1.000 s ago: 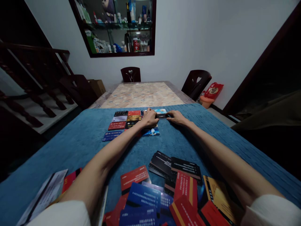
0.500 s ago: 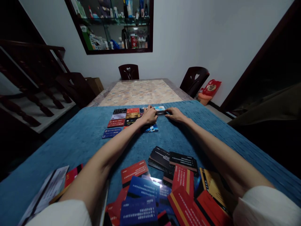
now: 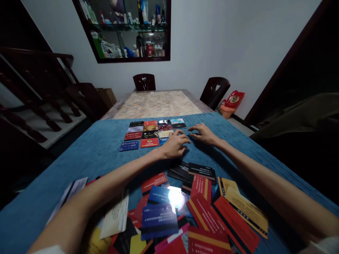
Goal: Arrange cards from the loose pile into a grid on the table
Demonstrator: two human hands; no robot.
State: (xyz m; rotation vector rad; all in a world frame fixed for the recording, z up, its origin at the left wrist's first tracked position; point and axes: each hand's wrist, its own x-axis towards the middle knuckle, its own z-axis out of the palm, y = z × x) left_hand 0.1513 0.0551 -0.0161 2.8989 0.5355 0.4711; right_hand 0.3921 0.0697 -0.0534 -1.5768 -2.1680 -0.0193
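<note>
Rows of plastic cards lie face up on the blue cloth, among them a dark card [image 3: 179, 125] in the right-hand column and a blue card [image 3: 129, 145] at the near left. My left hand [image 3: 176, 144] hovers just in front of the rows, fingers loosely apart and empty, partly hiding the near right cards. To the right of the dark card, my right hand [image 3: 202, 134] is open, its fingers curved and holding nothing. Nearer to me spreads a loose pile of cards: black cards [image 3: 201, 170], blue cards [image 3: 159, 220], red cards [image 3: 209, 241] and yellow cards [image 3: 247, 208].
Blue cloth [image 3: 100, 155] covers the near part of the table, and a patterned tabletop [image 3: 159, 104] shows beyond it. Chairs [image 3: 215, 92] stand around the far end. A stair railing [image 3: 34, 84] is at the left, and a red bag [image 3: 234, 98] at the right.
Both hands have come away from the dark card, which now lies in the right column. My left hand has moved nearer to me and slightly right, uncovering several cards.
</note>
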